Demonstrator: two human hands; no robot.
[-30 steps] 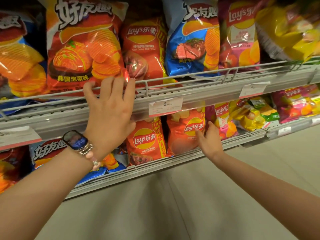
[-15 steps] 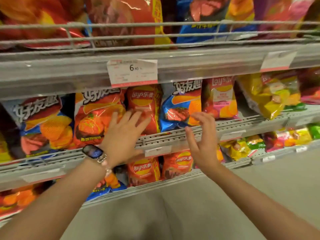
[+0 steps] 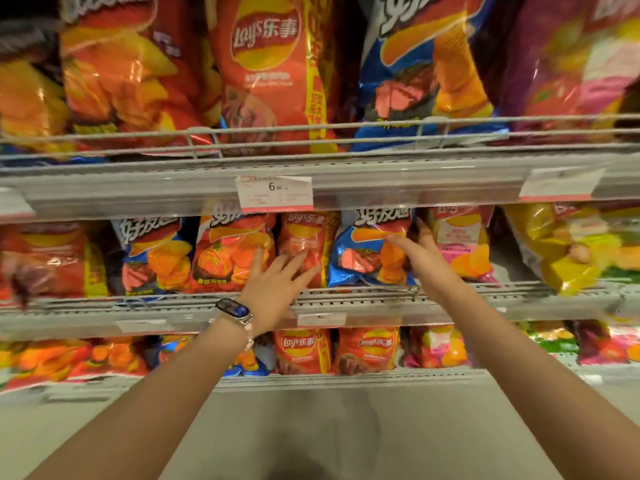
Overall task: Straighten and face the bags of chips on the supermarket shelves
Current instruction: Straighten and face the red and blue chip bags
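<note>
Bags of chips stand in rows on three wire-fronted shelves. On the middle shelf (image 3: 346, 299) a red Lay's bag (image 3: 304, 237) stands between an orange kimchi-flavour bag (image 3: 228, 254) and a blue steak-flavour bag (image 3: 363, 251). My left hand (image 3: 277, 289), with a watch on its wrist, lies with straight spread fingers against the lower front of the red Lay's bag. My right hand (image 3: 422, 258) reaches with extended fingers to the right side of the blue bag, beside a pink Lay's bag (image 3: 460, 240); whether it grips the bag is unclear.
The top shelf holds large red (image 3: 270, 64), blue (image 3: 426, 71) and purple (image 3: 571, 64) bags behind a wire rail (image 3: 311, 133). A price tag (image 3: 275, 192) hangs on the shelf edge. Yellow bags (image 3: 571, 251) lean at the right. The bottom shelf carries smaller Lay's bags (image 3: 301, 348) above the grey floor.
My view has risen, so the top shelf now fills the upper frame. Both hands stayed at the middle shelf; the right one pushed forward to the blue bag's right side.
</note>
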